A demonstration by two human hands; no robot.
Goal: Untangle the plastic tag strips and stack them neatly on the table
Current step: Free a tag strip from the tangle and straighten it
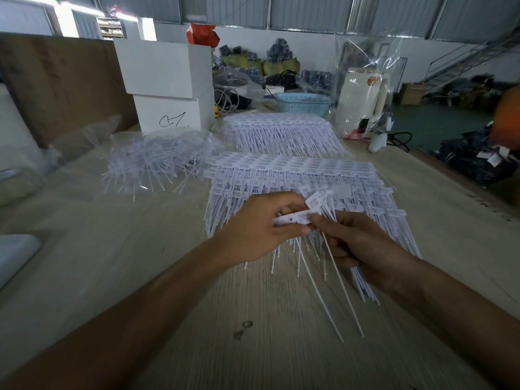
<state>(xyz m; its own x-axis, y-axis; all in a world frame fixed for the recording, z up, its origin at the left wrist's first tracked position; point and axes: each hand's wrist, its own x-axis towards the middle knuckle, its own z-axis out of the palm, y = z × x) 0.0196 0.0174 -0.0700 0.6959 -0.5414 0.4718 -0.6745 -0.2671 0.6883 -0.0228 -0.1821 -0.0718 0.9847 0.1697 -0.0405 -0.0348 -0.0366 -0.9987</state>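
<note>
My left hand (254,229) pinches the flat heads of a few white plastic tag strips (295,219) above the wooden table (168,291). My right hand (356,246) grips the same small bunch from the right, fingers curled round the thin tails, which hang down toward me. Just behind the hands lies a broad neat stack of tag strips (295,175), heads away from me. A second neat stack (281,130) lies further back. A tangled heap of strips in a clear plastic bag (157,159) sits at the left.
Two white boxes (168,85) stand stacked at the back left beside a brown board (56,85). A blue basket (302,102), a white jug in clear wrap (363,102) and cables sit at the back. Empty clear bags (33,164) lie at far left.
</note>
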